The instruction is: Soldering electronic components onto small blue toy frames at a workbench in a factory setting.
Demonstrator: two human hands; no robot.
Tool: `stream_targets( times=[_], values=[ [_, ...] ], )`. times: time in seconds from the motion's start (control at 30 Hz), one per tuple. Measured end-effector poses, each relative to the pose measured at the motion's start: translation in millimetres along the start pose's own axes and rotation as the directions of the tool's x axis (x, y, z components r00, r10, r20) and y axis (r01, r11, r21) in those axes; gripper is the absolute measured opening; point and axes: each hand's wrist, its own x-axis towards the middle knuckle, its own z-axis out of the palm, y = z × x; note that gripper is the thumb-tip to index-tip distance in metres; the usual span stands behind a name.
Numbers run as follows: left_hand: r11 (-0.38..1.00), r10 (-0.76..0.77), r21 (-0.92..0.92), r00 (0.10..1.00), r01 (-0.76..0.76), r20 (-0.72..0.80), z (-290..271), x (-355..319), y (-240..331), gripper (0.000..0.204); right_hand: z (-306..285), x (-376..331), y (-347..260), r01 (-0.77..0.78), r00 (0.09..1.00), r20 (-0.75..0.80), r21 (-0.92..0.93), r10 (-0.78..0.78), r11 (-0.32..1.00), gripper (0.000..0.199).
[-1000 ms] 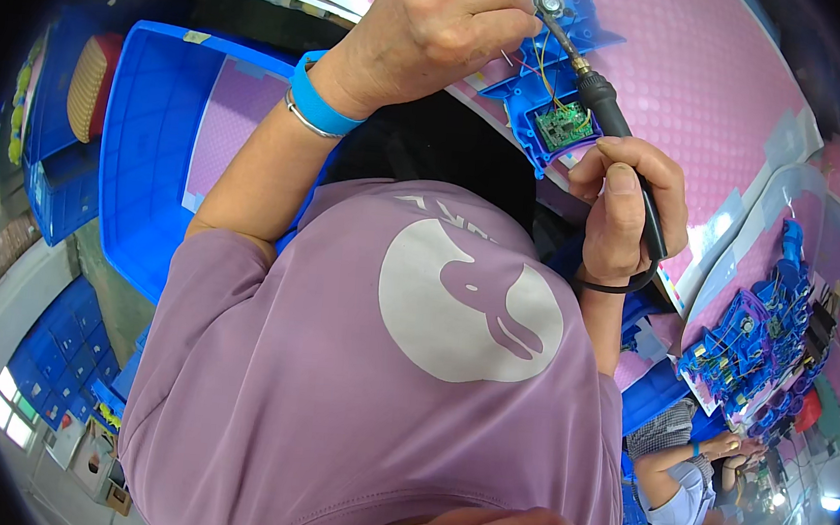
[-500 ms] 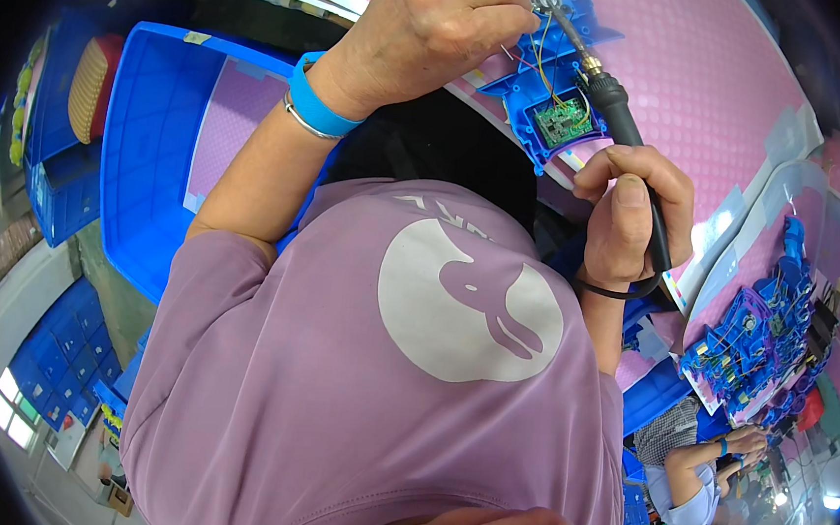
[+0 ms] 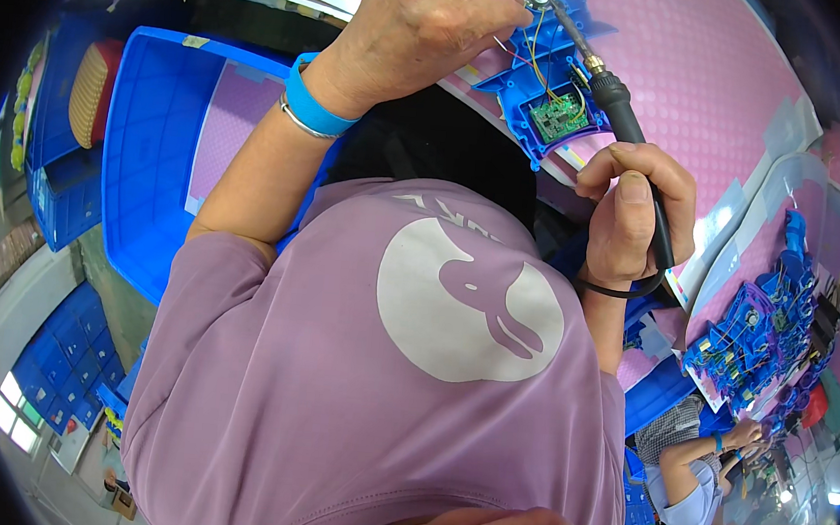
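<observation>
1. The head view looks steeply down from the left of 2 fisheye cameras on the person's head, upright and unmirrored.
2. The mauve shirt (image 3: 303, 372) is close below and fills the middle; the left hand (image 3: 429, 26) and right hand (image 3: 638, 216) appear in the upper half.
3. The pink tabletop (image 3: 711, 68) curves along the top and right.
4. The wide lens also takes in a blue bin (image 3: 146, 172) at left and, far smaller, a co-worker (image 3: 686, 496) at lower right.
5. Straight edges bend toward the round, black border.

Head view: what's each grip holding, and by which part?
Right grip: soldering iron, by its black handle. Left grip: can't tell if anything's held.
</observation>
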Motion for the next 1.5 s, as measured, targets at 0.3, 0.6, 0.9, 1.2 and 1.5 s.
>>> stream_targets(
  times=[0.3,0.6,0.9,1.2,1.5],
  values=[
    [0.965,0.174,-0.112,0.898,-0.237,-0.403,37,-18,-29,0.017,-2,-3,-2,0.005,1.000,-0.012,0.003,-0.005,1.000,0.026],
    [0.931,-0.025,-0.359,0.992,0.068,0.121,0,-39,-3,0.044,-6,-2,-7,-0.011,0.996,-0.085,-0.024,0.009,1.000,0.025],
    [0.998,-0.041,-0.032,0.983,0.047,0.180,-9,-9,-39,0.031,-11,-15,-20,0.016,0.974,-0.227,-0.047,-0.026,0.999,0.018],
    [0.951,-0.180,0.298,0.937,0.088,0.299,-90,-7,-151,0.026,-2,-17,-22,0.021,0.983,-0.179,-0.086,-0.036,0.996,0.023],
    [0.930,-0.054,0.363,0.957,-0.057,0.287,-144,-36,-236,0.022,15,-15,-35,0.005,0.998,-0.069,-0.104,-0.012,0.995,0.016]
  ],
)
